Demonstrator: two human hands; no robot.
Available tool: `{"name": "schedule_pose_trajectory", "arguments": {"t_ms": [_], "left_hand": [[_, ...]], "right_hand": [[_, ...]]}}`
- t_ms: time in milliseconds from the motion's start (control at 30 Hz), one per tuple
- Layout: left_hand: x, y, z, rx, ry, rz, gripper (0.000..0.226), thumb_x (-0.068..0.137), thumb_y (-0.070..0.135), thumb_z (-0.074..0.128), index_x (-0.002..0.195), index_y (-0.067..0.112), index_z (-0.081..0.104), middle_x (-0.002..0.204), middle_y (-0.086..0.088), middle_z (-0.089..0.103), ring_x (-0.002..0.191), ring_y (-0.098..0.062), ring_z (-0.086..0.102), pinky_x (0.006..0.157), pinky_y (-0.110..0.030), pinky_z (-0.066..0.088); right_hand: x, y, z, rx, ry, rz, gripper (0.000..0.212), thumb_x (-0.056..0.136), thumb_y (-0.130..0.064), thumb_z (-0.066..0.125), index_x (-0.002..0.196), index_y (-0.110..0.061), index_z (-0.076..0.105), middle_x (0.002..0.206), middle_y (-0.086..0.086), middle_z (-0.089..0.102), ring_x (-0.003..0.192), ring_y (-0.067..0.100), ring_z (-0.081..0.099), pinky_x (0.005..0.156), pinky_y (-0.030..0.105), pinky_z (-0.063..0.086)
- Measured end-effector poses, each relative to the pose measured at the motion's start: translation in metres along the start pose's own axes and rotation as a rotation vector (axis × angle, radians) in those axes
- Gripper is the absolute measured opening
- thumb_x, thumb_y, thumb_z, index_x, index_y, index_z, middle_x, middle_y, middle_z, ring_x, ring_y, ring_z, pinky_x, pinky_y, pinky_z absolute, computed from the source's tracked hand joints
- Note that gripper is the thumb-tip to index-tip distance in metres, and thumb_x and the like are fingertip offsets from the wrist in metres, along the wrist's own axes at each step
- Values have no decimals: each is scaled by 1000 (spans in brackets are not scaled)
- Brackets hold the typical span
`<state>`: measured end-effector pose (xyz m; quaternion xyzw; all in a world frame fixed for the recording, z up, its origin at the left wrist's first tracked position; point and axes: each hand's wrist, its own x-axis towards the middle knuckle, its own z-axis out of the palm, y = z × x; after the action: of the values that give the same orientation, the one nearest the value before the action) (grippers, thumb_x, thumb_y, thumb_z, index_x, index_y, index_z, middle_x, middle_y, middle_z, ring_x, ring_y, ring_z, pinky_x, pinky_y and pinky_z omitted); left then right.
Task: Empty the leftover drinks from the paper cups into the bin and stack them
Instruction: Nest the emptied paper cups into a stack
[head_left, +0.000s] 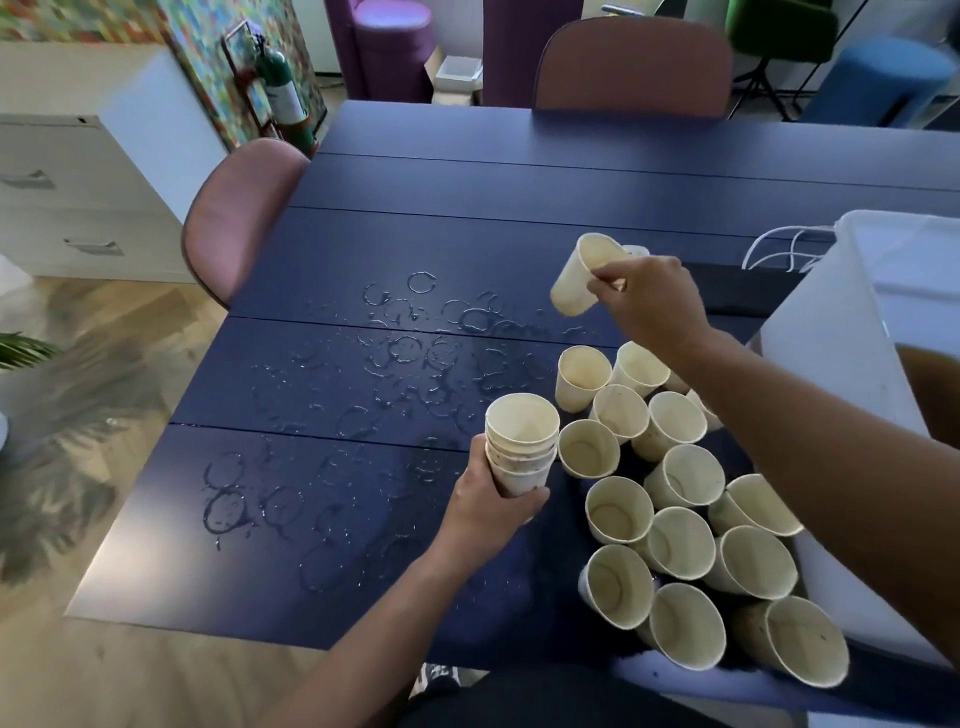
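Note:
My left hand (488, 504) grips a stack of nested cream paper cups (521, 447), held upright just above the dark blue table (467, 197). My right hand (649, 299) pinches the rim of a single paper cup (582, 275), lifted and tilted with its mouth up and to the left. Several empty paper cups (680, 525) stand packed together on the table's right side, under my right forearm. A white plastic bin (841, 332) with brown liquid inside stands at the right edge.
Wet ring marks (395, 374) and drops cover the middle and left of the table. Two pink chairs (234, 218) stand at the left and far sides. White drawers sit far left; a white wire basket (779, 249) lies behind the bin.

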<state>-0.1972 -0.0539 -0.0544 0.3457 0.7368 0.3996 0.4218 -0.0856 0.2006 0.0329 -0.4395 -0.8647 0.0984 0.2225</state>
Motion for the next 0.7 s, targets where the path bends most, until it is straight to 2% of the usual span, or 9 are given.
{"name": "schedule_pose_trajectory", "arguments": {"t_ms": [67, 133, 200, 333, 433, 600, 700], "left_hand": [[-1, -1, 2, -6, -3, -9, 57, 77, 27, 84, 117, 33, 44, 106, 20, 62, 98, 5, 57, 73, -7, 42], [-2, 0, 3, -24, -2, -10, 59, 77, 26, 85, 119, 33, 44, 107, 20, 61, 100, 3, 57, 76, -12, 43], [-1, 2, 4, -42, 4, -5, 59, 78, 25, 85, 120, 33, 45, 108, 19, 62, 100, 1, 58, 79, -19, 44], [0, 3, 8, -66, 24, -10, 56, 76, 24, 85, 116, 28, 47, 105, 14, 64, 98, -9, 61, 81, -26, 49], [-2, 3, 10, -60, 31, -19, 57, 77, 24, 85, 118, 25, 46, 104, 11, 64, 95, -10, 61, 78, -26, 47], [-6, 5, 10, -45, 34, 3, 56, 78, 23, 84, 117, 27, 45, 101, 11, 64, 90, -7, 60, 70, -18, 48], [-7, 3, 12, -49, 28, 14, 57, 75, 24, 85, 115, 30, 45, 102, 9, 65, 95, -13, 63, 81, -32, 55]], "right_hand": [[-10, -19, -17, 122, 59, -39, 22, 93, -31, 68, 110, -20, 77, 93, 9, 76, 81, 27, 67, 76, 44, 57], [-30, -37, -31, 229, 119, -54, 22, 90, -29, 72, 109, -19, 78, 92, 6, 77, 78, 20, 67, 79, 39, 56], [-56, -50, -38, 287, 165, -117, 21, 86, -27, 77, 105, -18, 79, 87, 5, 77, 69, 13, 64, 75, 33, 56], [-93, -56, -37, 347, 109, -290, 16, 85, -28, 78, 96, -16, 81, 78, -2, 74, 62, 18, 58, 63, 37, 53], [-104, -54, -37, 360, 92, -377, 20, 87, -35, 74, 94, -17, 81, 76, -3, 72, 63, 21, 56, 60, 38, 51], [-114, -54, -35, 347, -100, -465, 15, 87, -29, 74, 95, -18, 81, 79, -6, 73, 65, 14, 53, 67, 25, 45], [-122, -56, -26, 319, -283, -432, 13, 89, -29, 73, 96, -21, 80, 76, -11, 69, 68, 7, 50, 64, 23, 42]]}}
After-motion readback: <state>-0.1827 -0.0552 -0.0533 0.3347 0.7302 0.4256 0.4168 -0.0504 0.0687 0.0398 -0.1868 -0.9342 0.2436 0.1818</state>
